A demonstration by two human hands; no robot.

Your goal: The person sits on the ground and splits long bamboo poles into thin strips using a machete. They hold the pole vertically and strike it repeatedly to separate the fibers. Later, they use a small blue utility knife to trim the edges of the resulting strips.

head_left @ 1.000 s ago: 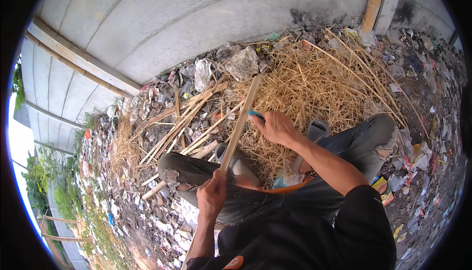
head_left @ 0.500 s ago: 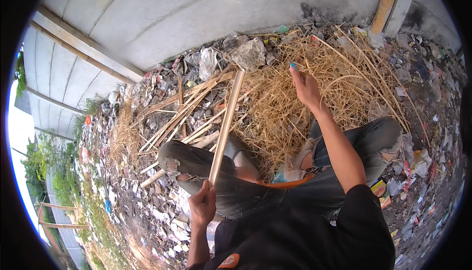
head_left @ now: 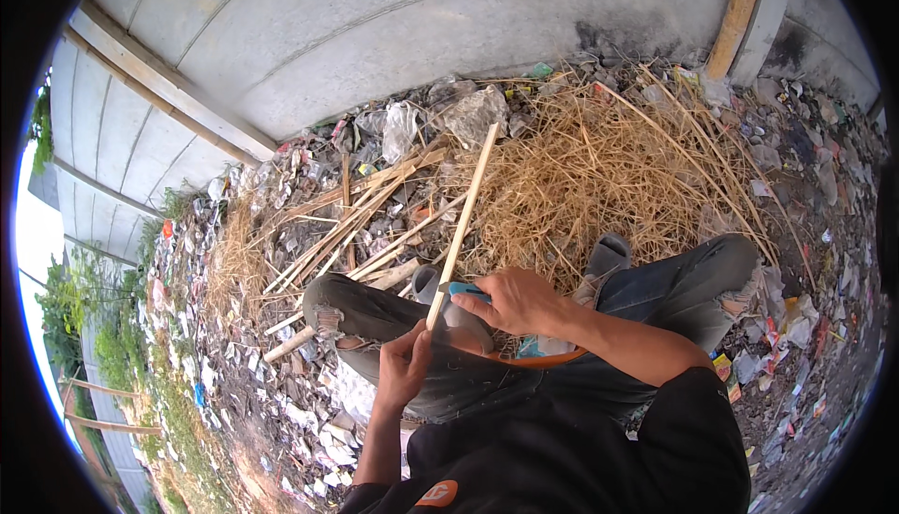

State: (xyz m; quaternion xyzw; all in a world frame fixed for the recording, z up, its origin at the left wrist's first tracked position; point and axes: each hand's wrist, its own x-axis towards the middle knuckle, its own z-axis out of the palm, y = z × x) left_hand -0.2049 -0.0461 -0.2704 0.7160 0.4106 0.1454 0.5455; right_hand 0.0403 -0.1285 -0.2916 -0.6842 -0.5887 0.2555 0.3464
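My left hand (head_left: 404, 366) is closed round the lower end of a long, pale bamboo strip (head_left: 474, 188). The strip slants up and away from me, its far end reaching toward the wall. In my right hand (head_left: 526, 302) is a blue-handled cutter knife (head_left: 466, 290), gripped in wrapped fingers. The knife lies across the strip a little above my left hand, its blade end at the strip's edge. Both hands are over my crossed legs.
Thin bamboo shavings (head_left: 571, 177) form a big heap beyond my feet. Several split bamboo sticks (head_left: 361, 210) lie to its left. A rock (head_left: 476, 113) sits near the grey concrete wall (head_left: 421, 27). Scattered litter (head_left: 318, 420) covers the ground around me.
My right hand has come down and inward from above the shavings, bringing the knife to the strip. The strip has turned edge-on and leans more to the right; my left hand has shifted slightly right.
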